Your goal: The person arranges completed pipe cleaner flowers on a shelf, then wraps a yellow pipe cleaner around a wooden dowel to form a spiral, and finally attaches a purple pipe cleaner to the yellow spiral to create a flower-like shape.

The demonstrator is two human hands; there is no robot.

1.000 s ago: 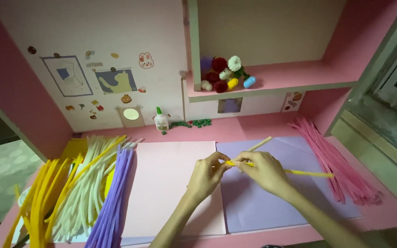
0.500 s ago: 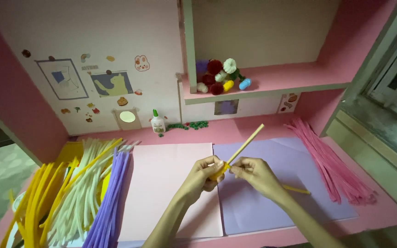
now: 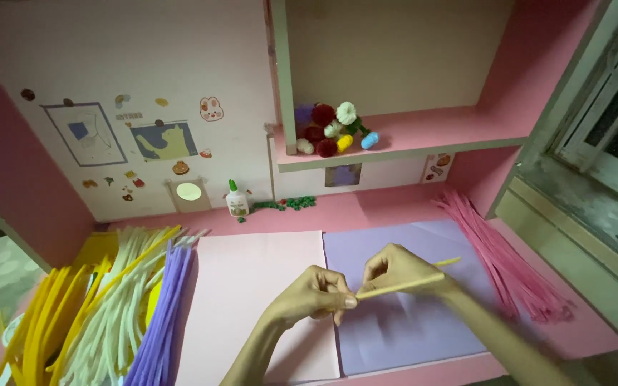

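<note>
My left hand (image 3: pixel 314 295) and my right hand (image 3: pixel 399 270) meet over the desk and both pinch a yellow pipe cleaner (image 3: pixel 413 281). The stem lies nearly level, with its free end pointing right past my right hand. Under the hands lie a pale pink paper sheet (image 3: pixel 252 300) and a lilac paper sheet (image 3: pixel 409 329), side by side. My left fingertips grip the stem's left end above the seam between the sheets.
Piles of yellow (image 3: pixel 44 322), white (image 3: pixel 112 314) and purple pipe cleaners (image 3: pixel 162 322) lie at the left; pink ones (image 3: pixel 502 261) at the right. A small glue bottle (image 3: pixel 235 199) stands by the back wall. Pompoms (image 3: pixel 334 129) sit on the pink shelf. A window frame (image 3: pixel 595 143) is at the right.
The yellow pipe cleaner, which stuck up and to the right half a second ago, now lies nearly level. Both hands stayed together over the sheets.
</note>
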